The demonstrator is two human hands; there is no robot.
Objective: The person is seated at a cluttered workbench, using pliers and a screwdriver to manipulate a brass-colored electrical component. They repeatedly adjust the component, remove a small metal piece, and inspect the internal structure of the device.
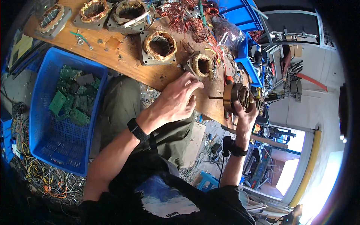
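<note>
My right hand [246,112] grips a round, brass-coloured motor part [228,98] above the bench's near edge. A thin dark shaft [215,98] sticks out of it toward my left hand. My left hand [178,98] hovers at the bench edge, fingers bent and thumb apart, with nothing visible between them. Just beyond its fingertips sits a small square-framed motor stator [202,65] with a ring of wrapped windings. A larger stator [159,45] lies farther back to the left. An orange-tipped tool handle [229,79] shows behind the motor part.
Several more stators [93,11] line the back of the wooden bench [112,47]. Loose copper windings [187,24] and a blue bin [240,15] stand behind. Left of my legs is a blue crate [62,140] holding green circuit boards [77,97]. Tangled cables [48,180] cover the floor.
</note>
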